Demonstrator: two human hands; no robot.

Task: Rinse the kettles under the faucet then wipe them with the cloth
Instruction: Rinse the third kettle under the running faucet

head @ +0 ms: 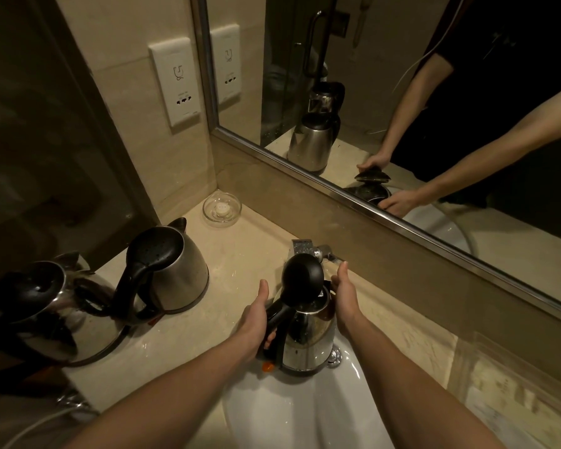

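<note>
While its round black lid stands flipped up, the shiny stainless-steel electric kettle with a black handle is held upright over the white ceramic sink basin, directly in front of the chrome faucet. The left hand is wrapped around the kettle's black handle, thumb pointing up. The right hand lies flat against the kettle's far side near the rim, fingers reaching toward the faucet lever; whether it truly grips the body or only steadies it cannot be told. Left of the sink basin, on the beige marble counter, stands a second steel kettle with an open black lid, and farther left of it a third steel kettle with its black lid down, the two touching or nearly so. Behind them, away from the sink basin toward the wall corner, sits a small clear glass dish.
</note>
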